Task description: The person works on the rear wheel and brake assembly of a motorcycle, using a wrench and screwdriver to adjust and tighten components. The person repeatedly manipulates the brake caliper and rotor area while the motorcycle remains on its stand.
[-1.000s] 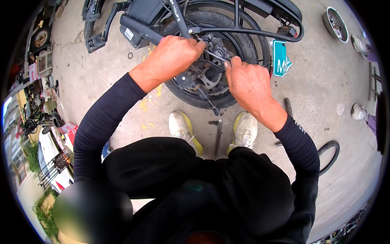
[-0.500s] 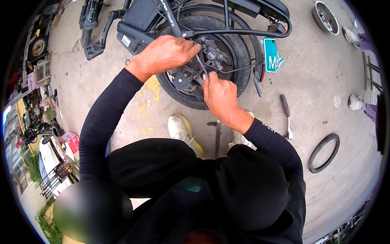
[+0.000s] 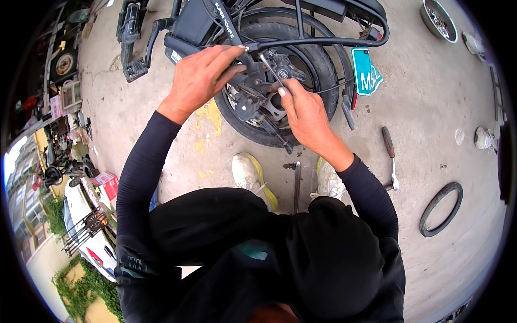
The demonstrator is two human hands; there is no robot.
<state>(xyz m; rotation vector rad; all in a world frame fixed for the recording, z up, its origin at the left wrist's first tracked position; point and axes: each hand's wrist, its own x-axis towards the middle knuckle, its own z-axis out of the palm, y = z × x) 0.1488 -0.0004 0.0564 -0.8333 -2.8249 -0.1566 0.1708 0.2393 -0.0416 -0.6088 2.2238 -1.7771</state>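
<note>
My right hand (image 3: 309, 113) clenches a slim metal tool (image 3: 270, 68), tip toward eleven o'clock.
My left hand (image 3: 200, 78), thumb and fingers parted, sits at the brake caliper's (image 3: 285, 69) nine o'clock.

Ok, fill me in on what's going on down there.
A person is working with bare hands at the wheel of a black bike. The right hand holds a thin metal tool, its far end among the parts near the hub. The left hand has its fingertips by a frame bolt; whether it grips anything is unclear. A dark-handled wrench and a black ring lie on the ground to the right.
</note>
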